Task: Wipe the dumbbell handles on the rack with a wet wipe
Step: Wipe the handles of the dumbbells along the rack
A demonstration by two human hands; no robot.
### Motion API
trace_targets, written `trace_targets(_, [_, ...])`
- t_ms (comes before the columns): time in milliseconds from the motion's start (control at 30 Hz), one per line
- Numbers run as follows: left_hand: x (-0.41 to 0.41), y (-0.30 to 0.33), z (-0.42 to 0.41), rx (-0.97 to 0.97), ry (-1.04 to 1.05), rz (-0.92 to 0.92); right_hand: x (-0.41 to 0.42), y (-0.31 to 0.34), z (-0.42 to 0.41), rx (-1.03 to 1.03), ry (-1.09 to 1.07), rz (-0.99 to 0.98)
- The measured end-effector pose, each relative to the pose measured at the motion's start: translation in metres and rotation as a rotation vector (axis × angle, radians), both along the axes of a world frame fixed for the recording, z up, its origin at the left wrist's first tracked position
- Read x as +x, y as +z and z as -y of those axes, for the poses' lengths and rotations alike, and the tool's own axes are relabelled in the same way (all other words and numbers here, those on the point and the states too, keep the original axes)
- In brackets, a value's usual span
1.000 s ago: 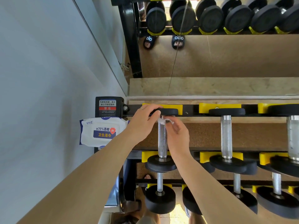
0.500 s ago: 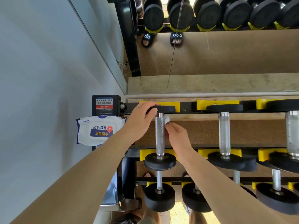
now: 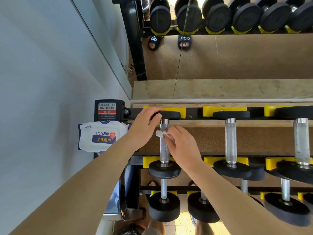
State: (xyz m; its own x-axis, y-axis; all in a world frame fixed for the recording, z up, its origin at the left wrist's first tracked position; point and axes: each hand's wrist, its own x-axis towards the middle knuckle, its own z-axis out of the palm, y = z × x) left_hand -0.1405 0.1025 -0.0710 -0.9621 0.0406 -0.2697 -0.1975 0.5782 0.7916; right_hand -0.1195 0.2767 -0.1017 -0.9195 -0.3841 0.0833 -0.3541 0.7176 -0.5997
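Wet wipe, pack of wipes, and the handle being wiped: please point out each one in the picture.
wet wipe (image 3: 160,133), head view, on the white fold left of the fingers.
pack of wipes (image 3: 101,138), head view, on its printed label.
dumbbell handle (image 3: 164,150), head view, on the bare knurled middle.

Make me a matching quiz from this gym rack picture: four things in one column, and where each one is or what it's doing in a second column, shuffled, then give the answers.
Column one:
1. left hand
2. right hand
3. pack of wipes
4. warning label

Column two:
A. on the black block at the rack's left end
B. presses a wet wipe to the leftmost dumbbell handle
C. lies on the rack's left end, beside the left forearm
D. grips the far weight plate of the leftmost dumbbell

Pairs: 1-D, 2-B, 3-C, 4-A
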Motion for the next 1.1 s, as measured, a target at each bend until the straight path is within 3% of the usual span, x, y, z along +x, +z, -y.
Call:
trace_targets(100, [0.000, 0.001, -0.001, 0.006, 0.009, 0.003, -0.002, 0.004, -0.008, -0.103, -0.093, 0.102])
trace_targets(167, [0.000, 0.001, -0.001, 0.020, 0.019, 0.002, -0.006, 0.009, -0.001, -0.120, -0.115, 0.051])
trace_targets(333, [0.001, 0.001, -0.002, 0.011, 0.019, 0.005, -0.007, 0.003, 0.015, 0.051, 0.022, -0.086])
trace_targets(500, [0.001, 0.001, -0.004, 0.008, 0.031, 0.005, 0.000, -0.004, 0.005, 0.038, 0.103, -0.101])
trace_targets(933, [0.002, 0.002, -0.007, 0.034, 0.075, 0.027, -0.008, 0.010, 0.019, -0.345, -0.266, 0.243])
trace_targets(1100, [0.002, 0.002, -0.008, 0.044, 0.083, 0.044, -0.005, 0.000, 0.009, -0.500, -0.530, 0.550])
